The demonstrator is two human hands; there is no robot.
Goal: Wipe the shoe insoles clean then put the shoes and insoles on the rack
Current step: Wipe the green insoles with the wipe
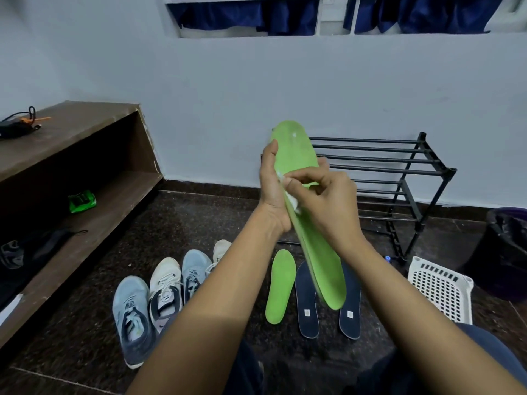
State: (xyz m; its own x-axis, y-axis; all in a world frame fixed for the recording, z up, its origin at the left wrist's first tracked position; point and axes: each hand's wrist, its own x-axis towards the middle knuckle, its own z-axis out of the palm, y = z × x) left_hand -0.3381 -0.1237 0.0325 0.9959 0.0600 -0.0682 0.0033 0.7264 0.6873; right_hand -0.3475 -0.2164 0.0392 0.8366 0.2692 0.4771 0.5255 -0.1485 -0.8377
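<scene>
My left hand (271, 192) grips a long green insole (293, 149) by its left edge and holds it up in front of me, toe end up. My right hand (322, 198) pinches a small white wipe (292, 199) and presses it against the insole's middle. On the dark floor below lie a second green insole (280, 286) and two dark blue insoles (306, 306), the right one (350, 315) partly hidden by the held insole. Several shoes, light blue (132, 317) and white (165, 292), stand in a row at the left. The black metal rack (399, 178) stands against the wall behind my hands.
A brown wooden shelf unit (85, 178) runs along the left, with a green packet (82, 201) on its lower board and dark items. A white perforated basket (440, 289) and a dark bin (504, 249) with a black liner sit at the right.
</scene>
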